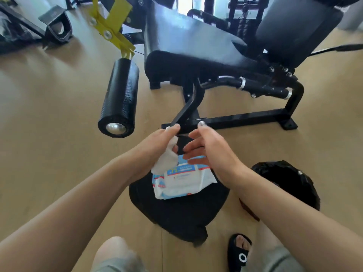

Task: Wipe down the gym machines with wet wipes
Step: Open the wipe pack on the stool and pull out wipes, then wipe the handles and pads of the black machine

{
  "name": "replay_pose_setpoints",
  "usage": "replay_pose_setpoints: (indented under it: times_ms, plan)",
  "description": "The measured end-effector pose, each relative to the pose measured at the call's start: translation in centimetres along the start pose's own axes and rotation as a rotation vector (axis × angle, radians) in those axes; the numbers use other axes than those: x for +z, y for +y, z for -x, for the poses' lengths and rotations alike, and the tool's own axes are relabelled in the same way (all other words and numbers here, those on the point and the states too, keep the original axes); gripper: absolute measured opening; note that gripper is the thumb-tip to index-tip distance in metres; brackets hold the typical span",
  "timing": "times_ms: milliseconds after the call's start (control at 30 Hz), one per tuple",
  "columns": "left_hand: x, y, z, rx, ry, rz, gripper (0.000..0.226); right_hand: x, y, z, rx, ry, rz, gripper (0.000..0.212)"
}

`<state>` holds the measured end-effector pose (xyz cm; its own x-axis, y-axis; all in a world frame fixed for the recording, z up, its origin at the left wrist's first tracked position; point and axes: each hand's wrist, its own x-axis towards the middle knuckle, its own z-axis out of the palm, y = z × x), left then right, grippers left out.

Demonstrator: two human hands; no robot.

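Left hand (157,142) gripping a crumpled white wet wipe (167,160), hanging down onto a blue-and-white wipes pack (182,181). Right hand (208,148) hovering over the pack's top, fingers spread and relaxed. Pack lying on a black pad (176,213) on the wooden floor (49,114). Beyond, black gym machine (196,46) with seat, foam roller (119,99) and yellow bracket (110,20). Black bag (286,179) to the right.

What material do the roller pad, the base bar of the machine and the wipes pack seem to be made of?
Roller pad: likely foam under black textured vinyl, judging by the dimpled surface; its end cap looks like shiny metal.
Base bar: probably steel painted glossy black, with straight square edges.
Wipes pack: soft printed plastic film, crinkled and slightly shiny.
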<state>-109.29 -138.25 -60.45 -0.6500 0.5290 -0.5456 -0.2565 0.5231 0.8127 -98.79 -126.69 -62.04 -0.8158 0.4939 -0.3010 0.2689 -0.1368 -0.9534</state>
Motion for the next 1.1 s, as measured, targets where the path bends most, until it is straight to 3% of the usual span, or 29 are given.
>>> replay_pose_setpoints:
  times_ms: [100, 200, 400, 500, 567, 667, 767, 933, 1100]
  plan:
    - [-0.1, 4.2, 1.5, -0.13, -0.056, 0.189, 0.07, 1.2, -4.4, 1.2, 0.099, -0.06, 0.043, 0.048]
    - [-0.9, 8.9, 4.4, -0.141, -0.045, 0.278, 0.082, 1.9, -10.1, 3.1, 0.112, -0.037, 0.021, 0.048]
    - [-3.3, 21.7, 13.3, -0.075, 0.021, 0.232, 0.058, 2.8, -25.0, 7.8, 0.246, 0.086, -0.157, 0.054]
    - [-6.2, 28.2, 18.0, -0.023, -0.022, 0.263, 0.094, 2.7, -33.0, 10.5, 0.233, 0.159, -0.18, 0.074]
    - [-8.5, 32.2, 21.0, 0.01, -0.017, 0.243, 0.1, 2.2, -38.3, 12.1, 0.239, 0.164, -0.225, 0.065]
    - [-10.9, 37.4, 25.4, 0.104, -0.089, 0.191, 0.069, 0.7, -44.8, 14.3, 0.215, 0.054, -0.295, 0.046]
    - [-12.2, 41.4, 28.1, 0.212, -0.064, 0.135, 0.032, -0.3, -49.6, 15.9, 0.156, -0.071, -0.391, 0.043]
    - [-12.7, 46.0, 29.0, 0.306, -0.003, 0.065, 0.029, -0.6, -54.0, 16.0, 0.059, -0.055, -0.452, 0.03]
    - [-13.6, 49.2, 26.9, 0.29, 0.056, 0.056, 0.019, -1.9, -56.3, 12.3, -0.003, 0.113, -0.405, 0.031]
